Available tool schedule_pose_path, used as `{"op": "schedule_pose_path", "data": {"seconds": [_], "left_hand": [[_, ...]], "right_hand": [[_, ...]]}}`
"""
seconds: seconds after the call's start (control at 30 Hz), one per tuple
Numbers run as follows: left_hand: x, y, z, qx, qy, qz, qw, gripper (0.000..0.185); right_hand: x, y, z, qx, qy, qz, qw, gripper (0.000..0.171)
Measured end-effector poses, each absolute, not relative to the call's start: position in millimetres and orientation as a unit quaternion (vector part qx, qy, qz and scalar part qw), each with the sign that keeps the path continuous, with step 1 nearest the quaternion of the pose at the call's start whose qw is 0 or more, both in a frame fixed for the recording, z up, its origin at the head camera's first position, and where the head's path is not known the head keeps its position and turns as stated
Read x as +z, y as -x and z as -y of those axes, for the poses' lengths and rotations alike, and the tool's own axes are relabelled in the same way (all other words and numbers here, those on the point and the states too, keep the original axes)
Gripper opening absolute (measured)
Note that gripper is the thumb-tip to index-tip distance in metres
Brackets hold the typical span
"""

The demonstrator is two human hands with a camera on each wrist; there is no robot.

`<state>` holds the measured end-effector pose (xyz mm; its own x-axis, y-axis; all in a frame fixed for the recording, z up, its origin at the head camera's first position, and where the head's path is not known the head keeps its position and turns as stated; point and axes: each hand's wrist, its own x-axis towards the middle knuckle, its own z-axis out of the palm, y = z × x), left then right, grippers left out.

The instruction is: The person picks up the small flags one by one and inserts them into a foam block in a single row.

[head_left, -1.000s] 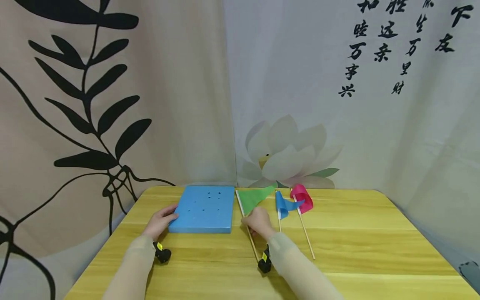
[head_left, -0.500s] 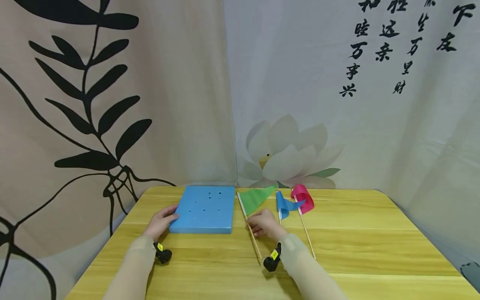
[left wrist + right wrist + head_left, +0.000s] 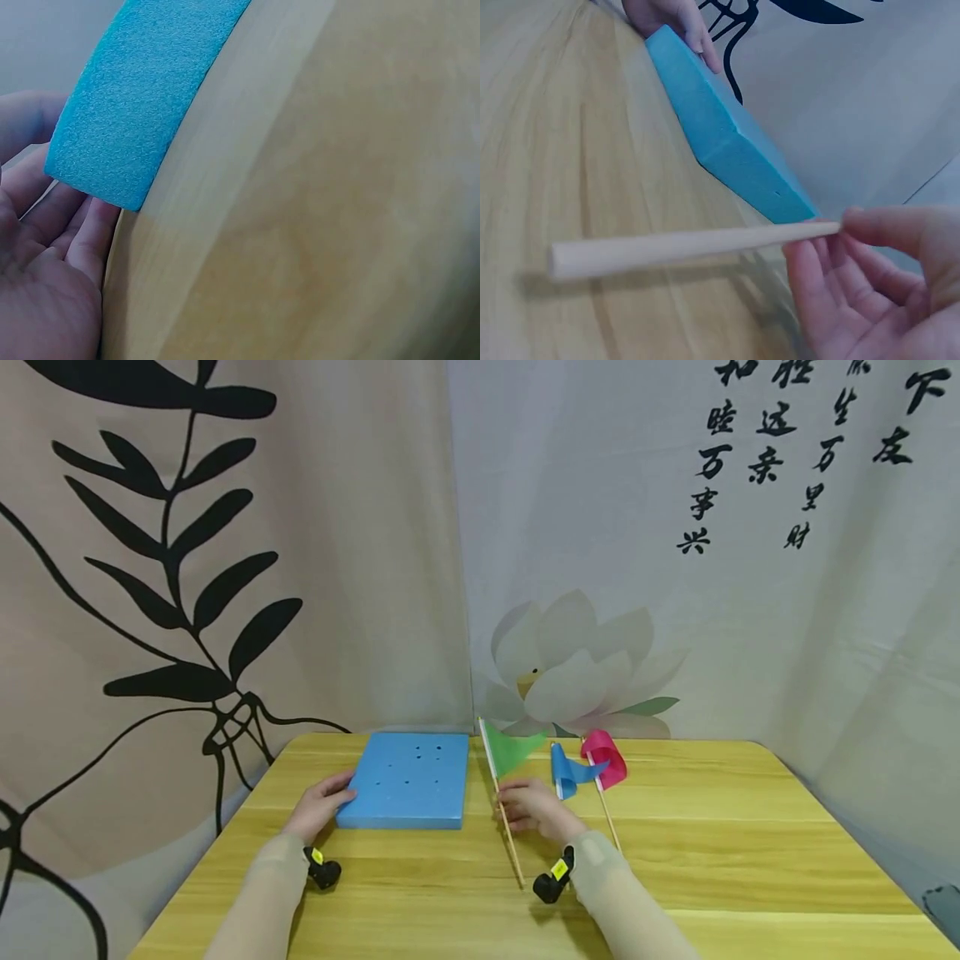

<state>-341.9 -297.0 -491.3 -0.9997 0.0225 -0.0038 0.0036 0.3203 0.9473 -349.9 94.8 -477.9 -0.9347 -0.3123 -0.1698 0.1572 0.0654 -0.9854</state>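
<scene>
Our right hand pinches the green flag stick, flag end lifted toward 12 o'clock. Left hand rests open-fingered against the foam block at 9 o'clock. Risk: loose fingertip pinch, so the stick could roll or drop.

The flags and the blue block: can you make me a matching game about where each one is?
Things:
1. green flag
2. pink flag
3. blue foam block
4. blue flag

Places:
A. lying farthest right on the table
B. left hand touches its near corner
C. lying between two other flags
D. stick pinched by right hand

Pairs: 1-D, 2-A, 3-B, 4-C
</scene>
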Motion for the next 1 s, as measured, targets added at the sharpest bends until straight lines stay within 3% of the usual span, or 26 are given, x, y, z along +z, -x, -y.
{"op": "schedule_pose_path", "data": {"seconds": [0.2, 0.37, 1.0], "left_hand": [[-494.6, 344.5, 299.1, 0.582, -0.008, -0.813, 0.012, 0.06], [-493.4, 346.0, 300.0, 0.582, -0.013, -0.813, 0.007, 0.06], [-495.4, 342.6, 299.2, 0.584, -0.02, -0.812, 0.005, 0.061]], "right_hand": [[-471.4, 354.7, -90.0, -0.726, 0.037, -0.675, 0.126, 0.04], [-460.5, 356.8, -85.2, -0.746, 0.045, -0.659, 0.088, 0.034], [-426.2, 370.0, -70.6, -0.758, 0.06, -0.649, 0.005, 0.029]]}}
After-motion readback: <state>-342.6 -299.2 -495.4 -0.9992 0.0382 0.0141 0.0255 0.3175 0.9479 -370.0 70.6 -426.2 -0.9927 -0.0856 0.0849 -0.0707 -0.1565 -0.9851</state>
